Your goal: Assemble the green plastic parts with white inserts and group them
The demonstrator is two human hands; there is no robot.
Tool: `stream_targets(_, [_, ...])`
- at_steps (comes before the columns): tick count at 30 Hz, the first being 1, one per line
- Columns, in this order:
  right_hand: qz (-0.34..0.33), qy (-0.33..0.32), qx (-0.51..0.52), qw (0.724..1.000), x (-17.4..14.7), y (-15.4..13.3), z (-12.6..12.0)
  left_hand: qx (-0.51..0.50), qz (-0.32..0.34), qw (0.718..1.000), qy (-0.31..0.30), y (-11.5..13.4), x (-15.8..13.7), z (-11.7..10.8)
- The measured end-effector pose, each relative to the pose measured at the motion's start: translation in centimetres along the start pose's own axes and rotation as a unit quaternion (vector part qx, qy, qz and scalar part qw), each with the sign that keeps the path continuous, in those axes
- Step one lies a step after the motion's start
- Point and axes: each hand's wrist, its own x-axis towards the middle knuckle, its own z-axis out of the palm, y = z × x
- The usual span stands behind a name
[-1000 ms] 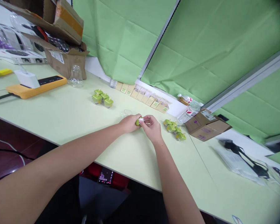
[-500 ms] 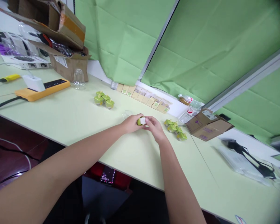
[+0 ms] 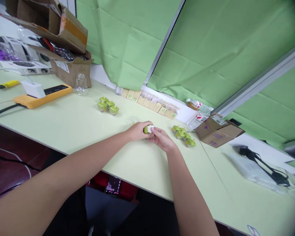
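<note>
Holding a small green-and-white piece (image 3: pixel 148 129) between them over the front of the pale table (image 3: pixel 127 154), both hands are nearly closed: the left hand (image 3: pixel 138 131) has its fingers wrapped around the green part, and the right hand (image 3: pixel 163 140) sets its thumb on the white part with the other fingers curled beneath; any marking on the piece is too small to tell. Just beyond the left hand lies a clear plastic piece (image 3: pixel 132 120). Green-lidded containers stand in two groups, the left group (image 3: pixel 109 104) well apart from the hands and the right group (image 3: pixel 180 134) near the right hand. Along the wall runs a row of tan boxes (image 3: pixel 147 101), several bearing square green labels whose print cannot be read. Two bottles (image 3: pixel 197 121) carry red-and-white labels, likewise illegible. Beside them, a cardboard box (image 3: pixel 214 132) shows purple printing and a white label (image 3: pixel 219 119), neither sharp enough to read. Another white label sits on the brown carton (image 3: pixel 69 71) at the far left. Below the table edge, a phone (image 3: pixel 112 186) displays lines of pale text on a dark screen, too small to make out.
</note>
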Motion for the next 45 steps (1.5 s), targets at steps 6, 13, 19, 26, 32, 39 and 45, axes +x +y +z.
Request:
stream_targets(6, [-0.002, 0.02, -0.013, 1.0, 0.0, 0.0, 0.0, 0.04, -0.027, 0.999, 0.003, -0.1, -0.1, 0.0])
stream_targets(13, [-0.004, 0.011, -0.01, 1.0, 0.2, 0.3, 0.2, 0.075, -0.04, 0.996, -0.008, 0.6, -0.3, -0.3])
stream_targets(19, [-0.011, 0.014, 0.012, 1.0, 0.3, 0.4, 0.0, 0.075, -0.005, 0.997, 0.022, 0.5, -0.1, -0.1])
stream_targets(26, [-0.014, 0.026, -0.004, 1.0, 0.3, 0.4, -0.5, 0.049, 0.008, 0.998, 0.047, -0.1, 0.1, 0.0])
stream_targets(32, [0.003, 0.012, 0.049, 0.999, 0.6, 0.3, 0.1, 0.042, 0.024, 0.997, 0.059, 0.4, 0.0, 0.0])
stream_targets(39, [0.008, -0.008, 0.121, 0.993, 0.8, 0.6, 0.3, 0.059, 0.044, 0.995, 0.067, 0.4, 0.0, 0.3])
stream_targets(45, [-0.062, 0.137, 0.028, 0.988, 1.6, 1.2, 0.5, 0.012, -0.06, 0.998, 0.035, -0.4, 0.0, 1.1])
